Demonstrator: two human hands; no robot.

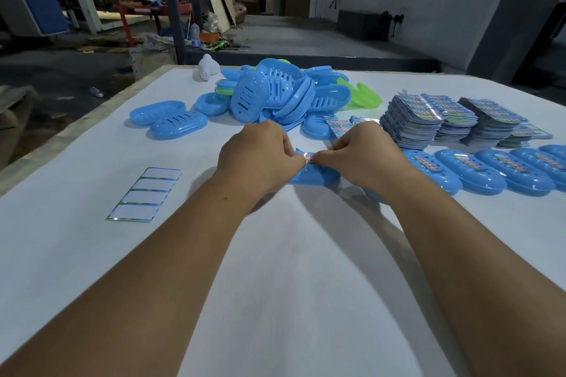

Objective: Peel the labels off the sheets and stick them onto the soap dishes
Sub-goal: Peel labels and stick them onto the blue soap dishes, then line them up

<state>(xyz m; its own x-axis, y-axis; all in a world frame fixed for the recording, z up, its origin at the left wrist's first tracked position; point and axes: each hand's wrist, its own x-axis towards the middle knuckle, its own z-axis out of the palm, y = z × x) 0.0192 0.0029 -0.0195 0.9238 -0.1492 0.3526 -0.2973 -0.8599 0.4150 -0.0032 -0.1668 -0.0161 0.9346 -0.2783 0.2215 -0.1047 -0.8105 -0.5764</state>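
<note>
Label (309, 158) between left hand (260, 156) and right hand (364, 153)

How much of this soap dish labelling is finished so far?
Done: a row of labelled dishes at right, plus an emptied backing sheet. In hand: left hand and right hand press a label onto a blue dish. Left: the dish pile and label-sheet stacks.

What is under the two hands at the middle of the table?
A blue soap dish with a label that both hands, left hand and right hand, pinch. The fingers cover most of both.
</note>
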